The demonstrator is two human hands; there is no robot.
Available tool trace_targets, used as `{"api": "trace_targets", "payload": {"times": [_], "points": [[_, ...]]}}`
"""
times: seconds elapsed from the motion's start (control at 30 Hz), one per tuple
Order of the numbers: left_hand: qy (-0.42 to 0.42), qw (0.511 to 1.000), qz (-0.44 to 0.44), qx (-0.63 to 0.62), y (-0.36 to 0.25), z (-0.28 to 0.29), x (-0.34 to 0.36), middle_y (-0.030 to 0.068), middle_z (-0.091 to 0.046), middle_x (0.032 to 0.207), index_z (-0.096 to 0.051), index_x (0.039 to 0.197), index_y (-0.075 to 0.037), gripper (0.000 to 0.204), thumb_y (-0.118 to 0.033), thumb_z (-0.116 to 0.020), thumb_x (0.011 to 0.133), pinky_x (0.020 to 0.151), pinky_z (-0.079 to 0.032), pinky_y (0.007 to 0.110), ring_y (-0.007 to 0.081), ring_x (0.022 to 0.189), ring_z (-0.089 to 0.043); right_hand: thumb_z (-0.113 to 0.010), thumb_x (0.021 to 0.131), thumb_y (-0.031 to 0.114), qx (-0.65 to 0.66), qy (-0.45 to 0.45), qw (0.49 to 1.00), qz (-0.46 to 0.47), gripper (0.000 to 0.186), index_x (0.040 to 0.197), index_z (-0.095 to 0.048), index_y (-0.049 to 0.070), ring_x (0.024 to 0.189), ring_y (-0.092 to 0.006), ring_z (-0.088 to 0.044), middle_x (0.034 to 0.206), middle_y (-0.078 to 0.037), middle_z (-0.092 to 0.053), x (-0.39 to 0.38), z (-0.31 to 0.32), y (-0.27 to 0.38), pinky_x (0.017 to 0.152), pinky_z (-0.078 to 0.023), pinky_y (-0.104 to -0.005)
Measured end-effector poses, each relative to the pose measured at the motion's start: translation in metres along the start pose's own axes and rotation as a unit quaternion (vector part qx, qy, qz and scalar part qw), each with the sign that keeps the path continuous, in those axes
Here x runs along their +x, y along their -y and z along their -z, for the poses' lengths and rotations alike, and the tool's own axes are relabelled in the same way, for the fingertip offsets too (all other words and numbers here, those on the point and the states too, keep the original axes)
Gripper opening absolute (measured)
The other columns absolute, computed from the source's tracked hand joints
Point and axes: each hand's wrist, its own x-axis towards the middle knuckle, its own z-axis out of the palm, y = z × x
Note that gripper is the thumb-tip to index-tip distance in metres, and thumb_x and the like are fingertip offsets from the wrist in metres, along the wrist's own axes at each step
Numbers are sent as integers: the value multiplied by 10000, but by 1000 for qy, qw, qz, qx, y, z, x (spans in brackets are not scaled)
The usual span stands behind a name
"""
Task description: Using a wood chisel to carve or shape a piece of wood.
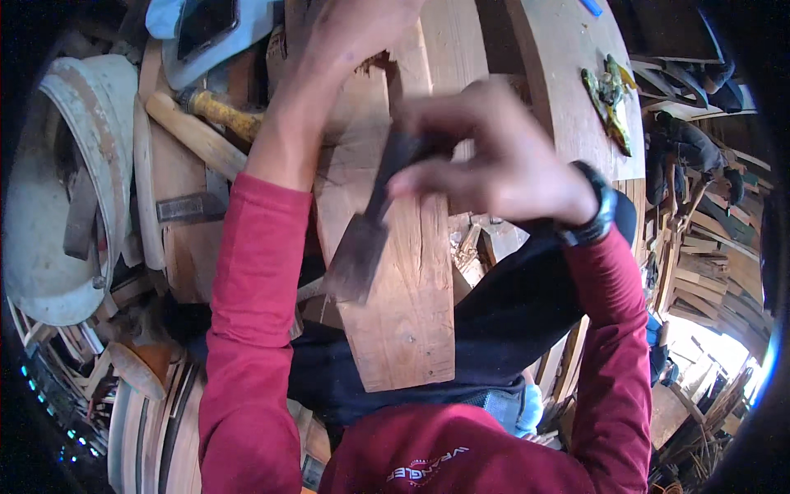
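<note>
right grip (pixel 504 156): wrapped round flat-bladed tool (pixel 360 255), blurred
left grip (pixel 366 31): at far edge of view, impossible to say whether grasping
flat-bladed tool: slanting over wooden plank (pixel 407 321)
leftward: yellow handle (pixel 226 115), pale bucket (pixel 103 148)

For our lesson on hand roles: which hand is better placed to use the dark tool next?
Likely the right: the right hand holds the dark tool over the wooden board, while the left hand is farther forward, its fingers out of view.

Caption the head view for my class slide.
Right hand holds a dark, broad-ended tool over a wooden board, left hand at the picture's top.
</note>
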Motion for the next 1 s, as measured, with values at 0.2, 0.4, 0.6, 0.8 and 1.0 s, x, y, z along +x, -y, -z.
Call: {"api": "trace_targets", "payload": {"times": [0.2, 0.4, 0.6, 0.8, 1.0], "points": [[8, 1000, -2, -23, -5, 1, -3, 191, -677, 1102, -697, 1002, 10, 185, -124, -582, 949, 943, -492, 425, 367, 1053, -640, -742, 863, 78, 41, -73, 996, 22, 120, 900, -664, -7, 677, -168, -686, 735, -96, -692, -10, 16, -3, 624, -532, -318], [-5, 1000, -17, -6, 9, -4, 0, 187, -680, 1104, -697, 1014, 17, 203, -143, -589, 952, 942, -493, 418, 357, 1058, -641, -779, 805, 118, 15, 14, 998, 57, 175, 812, -636, 16, 565, -227, -619, 635, -124, -611, -6, 0, 9, 557, -459, -365], [37, 999, 19, -26, -7, 6, -2, 183, -683, 1110, -701, 1019, 11, 207, -151, -592, 950, 945, -494, 416, 354, 1058, -645, -780, 796, 86, -3, 30, 999, 11, 183, 850, -637, -14, 595, -186, -645, 647, -101, -627, -8, 0, 7, 577, -490, -366], [-16, 999, -42, 16, 19, -5, 2, 175, -686, 1103, -709, 1020, -5, 203, -159, -597, 949, 942, -498, 418, 347, 1052, -652, -824, 815, 113, 3, -46, 999, 27, 264, 772, -594, -11, 606, -135, -644, 673, -71, -637, -8, 6, 19, 579, -483, -268], [-3, 1000, -21, -6, 6, -10, 5, 171, -681, 1105, -707, 1009, -6, 210, -176, -599, 950, 944, -496, 422, 344, 1052, -648, -785, 817, 134, -98, -8, 993, 69, 226, 817, -598, 7, 570, -322, -595, 669, -165, -616, -8, -5, 7, 561, -450, -398]]}}
